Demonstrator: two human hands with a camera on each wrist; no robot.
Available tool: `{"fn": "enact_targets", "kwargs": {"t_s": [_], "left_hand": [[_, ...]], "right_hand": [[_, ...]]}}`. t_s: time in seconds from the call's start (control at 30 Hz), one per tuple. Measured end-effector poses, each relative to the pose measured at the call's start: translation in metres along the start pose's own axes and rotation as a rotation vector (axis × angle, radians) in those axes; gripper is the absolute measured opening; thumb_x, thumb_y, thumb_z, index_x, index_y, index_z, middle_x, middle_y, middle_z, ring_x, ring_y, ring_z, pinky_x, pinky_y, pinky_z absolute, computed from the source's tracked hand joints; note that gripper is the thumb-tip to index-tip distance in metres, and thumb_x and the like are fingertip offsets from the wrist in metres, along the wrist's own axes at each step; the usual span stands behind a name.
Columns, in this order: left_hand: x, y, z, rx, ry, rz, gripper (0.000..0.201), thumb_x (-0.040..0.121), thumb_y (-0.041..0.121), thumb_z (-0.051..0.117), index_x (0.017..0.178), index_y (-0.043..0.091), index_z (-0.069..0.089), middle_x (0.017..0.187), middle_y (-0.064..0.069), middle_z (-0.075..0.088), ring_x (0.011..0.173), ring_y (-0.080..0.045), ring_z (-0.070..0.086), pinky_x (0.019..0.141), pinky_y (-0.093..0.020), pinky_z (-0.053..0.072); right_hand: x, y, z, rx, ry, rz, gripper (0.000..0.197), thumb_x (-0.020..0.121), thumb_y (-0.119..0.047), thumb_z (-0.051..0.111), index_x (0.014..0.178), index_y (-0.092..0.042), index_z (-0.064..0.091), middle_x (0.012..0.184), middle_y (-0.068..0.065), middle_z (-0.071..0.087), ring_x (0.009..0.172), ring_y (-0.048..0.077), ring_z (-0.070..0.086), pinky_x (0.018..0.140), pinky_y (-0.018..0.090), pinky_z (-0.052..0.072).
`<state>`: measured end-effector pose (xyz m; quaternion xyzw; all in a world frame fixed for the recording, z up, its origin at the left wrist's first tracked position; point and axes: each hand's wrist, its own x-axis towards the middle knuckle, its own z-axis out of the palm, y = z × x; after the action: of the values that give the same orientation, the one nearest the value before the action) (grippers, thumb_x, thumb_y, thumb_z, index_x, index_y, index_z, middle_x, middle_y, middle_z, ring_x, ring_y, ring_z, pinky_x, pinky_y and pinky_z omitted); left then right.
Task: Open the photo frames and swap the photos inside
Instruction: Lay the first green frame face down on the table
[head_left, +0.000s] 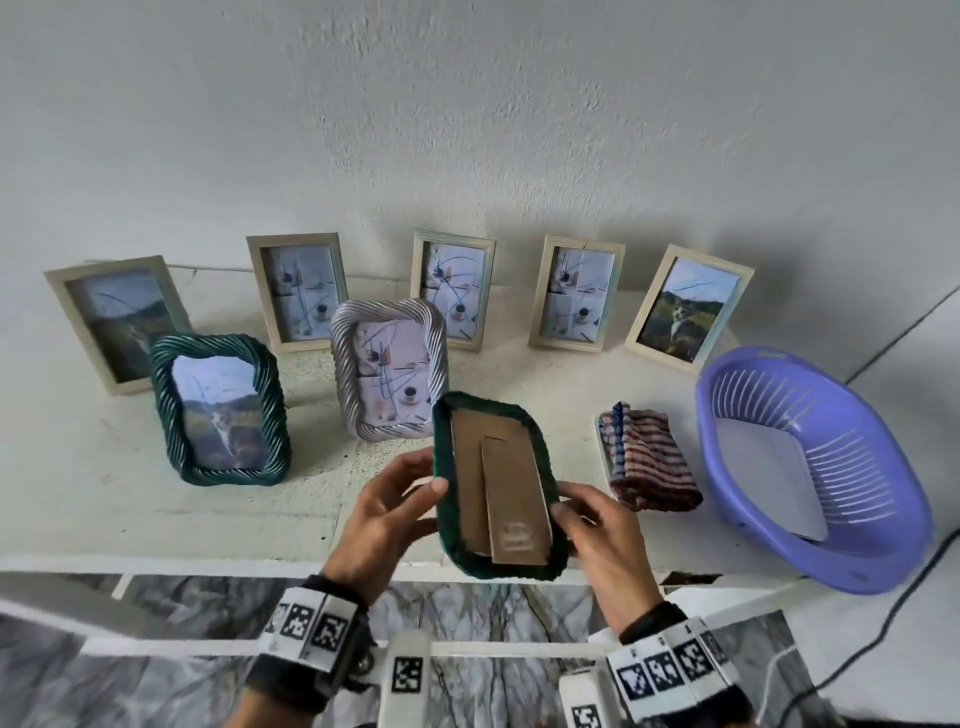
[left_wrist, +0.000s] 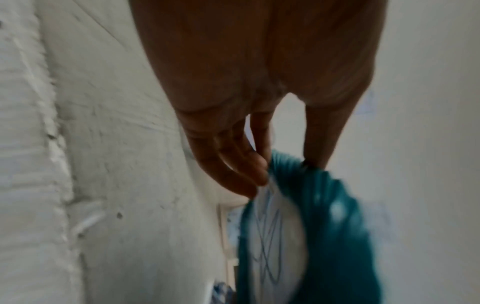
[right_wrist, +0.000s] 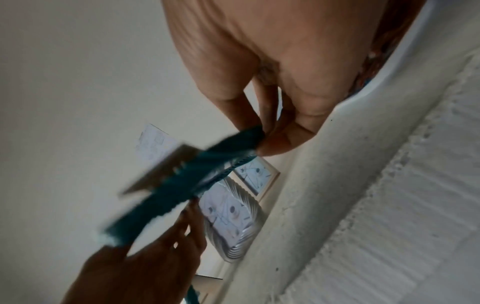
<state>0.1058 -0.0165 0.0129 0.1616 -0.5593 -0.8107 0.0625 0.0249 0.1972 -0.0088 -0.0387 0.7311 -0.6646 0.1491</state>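
At lower centre, the light, rigid green frame (head_left: 496, 488) (glass-fronted, probably fragile) is pinched at its side edges by the left hand (head_left: 387, 512) and right hand (head_left: 605, 540), each grip closed on the rim.

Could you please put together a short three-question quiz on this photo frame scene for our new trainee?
1. True or false: the green frame held in both hands shows its cardboard back to the head camera.
2. How many frames stand on the white table?
3. Which lies nearer the purple basket: (a) the striped cloth or (b) the silver frame?

Key:
1. True; the left hand and right hand grip its side edges.
2. Seven: five plain ones by the wall, plus one green and one silver twisted frame in front.
3. (a)
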Motion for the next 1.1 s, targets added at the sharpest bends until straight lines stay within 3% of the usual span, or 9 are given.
{"fn": "enact_targets", "kwargs": {"t_s": [0.1,0.17,0.33,0.47,0.6,0.67,0.77,0.93,1.1], "left_hand": [[0.008,-0.012,-0.017,0.210,0.040,-0.042,0.034,0.088,0.007,0.069,0.121,0.008,0.063,0.108,-0.017,0.068,0.092,-0.025,0.070,0.071,-0.038,0.059],[0.014,-0.023,-0.019,0.372,0.093,-0.047,0.039,0.089,-0.004,0.062,0.124,0.013,0.061,0.100,-0.011,0.071,0.087,-0.023,0.072,0.067,-0.037,0.061],[0.021,-0.043,-0.016,0.622,0.192,-0.033,0.047,0.085,-0.002,0.067,0.124,0.023,0.063,0.093,-0.001,0.073,0.084,-0.012,0.071,0.063,-0.036,0.062],[0.024,-0.049,-0.015,0.779,0.147,-0.034,0.046,0.082,0.002,0.069,0.112,0.037,0.064,0.091,0.003,0.069,0.086,-0.016,0.069,0.067,-0.041,0.062],[0.027,-0.047,-0.009,0.950,0.173,0.008,0.046,0.085,0.023,0.072,0.129,0.023,0.058,0.093,0.004,0.066,0.086,-0.017,0.066,0.077,-0.035,0.059],[0.031,-0.045,-0.005,1.055,0.221,0.000,0.070,0.081,0.048,0.072,0.140,0.020,0.047,0.103,0.002,0.064,0.090,-0.018,0.064,0.083,-0.036,0.055],[0.038,-0.042,0.005,1.148,0.218,-0.086,0.095,0.071,0.071,0.066,0.147,0.025,0.033,0.118,0.001,0.059,0.106,-0.020,0.059,0.090,-0.038,0.050],[0.043,-0.053,0.007,1.248,0.201,-0.146,0.104,0.061,0.081,0.064,0.147,0.036,0.026,0.126,0.001,0.052,0.111,-0.023,0.058,0.090,-0.040,0.050],[0.043,-0.056,0.006,1.250,0.215,-0.134,0.100,0.061,0.081,0.064,0.144,0.041,0.027,0.123,0.004,0.052,0.110,-0.022,0.058,0.088,-0.039,0.049]], "right_hand": [[0.007,0.005,-0.006,-0.264,0.022,-0.099,0.019,0.088,-0.011,0.068,0.107,-0.014,0.070,0.081,-0.007,0.068,0.075,0.000,0.062,0.072,0.014,0.047],[0.009,0.008,-0.008,-0.444,0.028,-0.173,0.022,0.086,-0.012,0.071,0.107,-0.012,0.070,0.074,-0.010,0.064,0.070,-0.001,0.059,0.065,0.007,0.042],[0.016,0.023,-0.008,-0.684,0.032,-0.209,0.028,0.085,-0.013,0.071,0.113,-0.008,0.070,0.080,-0.001,0.068,0.070,0.008,0.058,0.069,0.011,0.039],[0.020,0.028,-0.013,-0.763,-0.027,-0.169,0.026,0.086,-0.014,0.070,0.112,-0.007,0.070,0.086,0.004,0.072,0.073,0.009,0.058,0.069,0.008,0.037],[0.027,0.024,-0.017,-0.811,-0.089,-0.151,0.017,0.088,-0.019,0.068,0.100,-0.008,0.073,0.087,0.002,0.073,0.068,0.005,0.058,0.062,0.002,0.039],[0.034,0.018,-0.018,-0.849,-0.094,-0.196,0.016,0.090,-0.021,0.065,0.095,-0.009,0.072,0.087,0.001,0.073,0.069,0.008,0.061,0.066,0.012,0.047],[0.051,0.007,-0.015,-0.900,-0.104,-0.265,0.023,0.094,-0.022,0.058,0.111,-0.008,0.064,0.096,0.004,0.066,0.078,0.013,0.060,0.074,0.024,0.050],[0.070,-0.004,-0.007,-1.041,-0.305,-0.329,0.043,0.097,-0.019,0.049,0.140,-0.017,0.046,0.106,0.011,0.057,0.067,0.007,0.044,0.069,0.019,0.037],[0.075,-0.002,-0.002,-1.124,-0.347,-0.358,0.045,0.097,-0.018,0.046,0.142,-0.023,0.047,0.106,0.009,0.053,0.082,0.016,0.051,0.076,0.021,0.043]]}}
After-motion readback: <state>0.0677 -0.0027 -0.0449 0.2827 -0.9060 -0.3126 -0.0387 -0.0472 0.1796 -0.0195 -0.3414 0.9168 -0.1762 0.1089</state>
